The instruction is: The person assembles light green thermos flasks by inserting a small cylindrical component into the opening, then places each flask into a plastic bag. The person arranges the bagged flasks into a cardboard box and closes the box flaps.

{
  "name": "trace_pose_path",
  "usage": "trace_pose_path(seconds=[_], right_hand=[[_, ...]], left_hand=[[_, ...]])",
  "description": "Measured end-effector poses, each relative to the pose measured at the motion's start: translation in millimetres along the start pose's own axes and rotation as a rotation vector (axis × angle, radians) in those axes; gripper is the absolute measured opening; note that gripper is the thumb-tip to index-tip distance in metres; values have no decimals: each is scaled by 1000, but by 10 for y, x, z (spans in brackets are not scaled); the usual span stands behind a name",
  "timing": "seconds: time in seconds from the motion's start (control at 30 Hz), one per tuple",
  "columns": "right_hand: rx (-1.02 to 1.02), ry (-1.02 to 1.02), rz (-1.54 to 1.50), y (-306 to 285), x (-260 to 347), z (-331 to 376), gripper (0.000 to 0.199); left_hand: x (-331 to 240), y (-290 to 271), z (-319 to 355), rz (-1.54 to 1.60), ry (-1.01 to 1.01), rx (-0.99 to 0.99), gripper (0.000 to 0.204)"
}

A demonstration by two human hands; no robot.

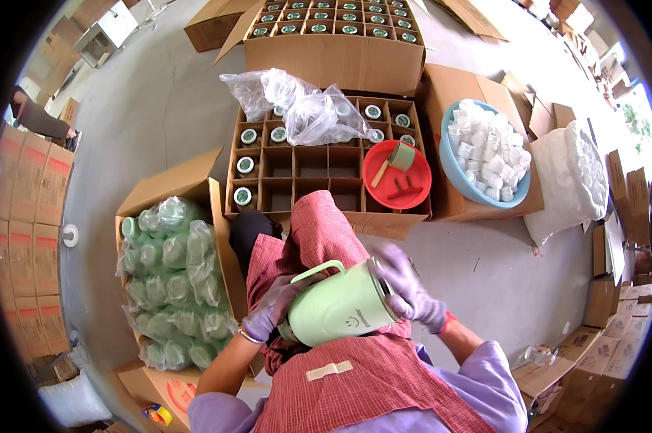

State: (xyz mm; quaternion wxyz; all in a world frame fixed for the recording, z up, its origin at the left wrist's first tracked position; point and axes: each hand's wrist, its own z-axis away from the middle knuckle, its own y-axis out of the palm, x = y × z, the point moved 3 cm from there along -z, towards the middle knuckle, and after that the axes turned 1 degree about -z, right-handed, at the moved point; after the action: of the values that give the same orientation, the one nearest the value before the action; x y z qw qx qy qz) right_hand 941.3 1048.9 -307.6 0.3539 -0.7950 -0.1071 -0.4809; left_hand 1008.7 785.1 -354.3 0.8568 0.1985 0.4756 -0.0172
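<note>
A pale green jug [340, 307] with a handle lies on its side across my lap, over a red checked apron. My left hand [272, 310], in a purple knit glove, grips the jug's base end. My right hand [409, 289], gloved the same, presses on the jug's mouth at the right end. What is under the right palm is hidden.
A divided carton [304, 169] with a few capped jugs stands ahead, a red bowl [398, 177] with a mallet on it. A blue basin [477, 155] of white caps sits right. A box [174, 281] of bagged green jugs is at my left. More cartons lie around.
</note>
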Motion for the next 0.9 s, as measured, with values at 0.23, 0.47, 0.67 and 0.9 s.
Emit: trace_pose_path(seconds=[0.23,0.47,0.67,0.9], right_hand=[[-446,802,-1484,221,-530,-324,51],[-395,416,-608,93,-316,-457,51],[-336,92,-64,-103,-390,-535,58],[-471,492,-1023,276,-529,-600,60]], left_hand=[[-1270,629,109,-1390,1010,-285,30],[-1219,368,-55,-903,851,-379,26],[-1038,118,-217,-240,207,-358,29],[-1446,437,-88,-1304,974,-365,19]])
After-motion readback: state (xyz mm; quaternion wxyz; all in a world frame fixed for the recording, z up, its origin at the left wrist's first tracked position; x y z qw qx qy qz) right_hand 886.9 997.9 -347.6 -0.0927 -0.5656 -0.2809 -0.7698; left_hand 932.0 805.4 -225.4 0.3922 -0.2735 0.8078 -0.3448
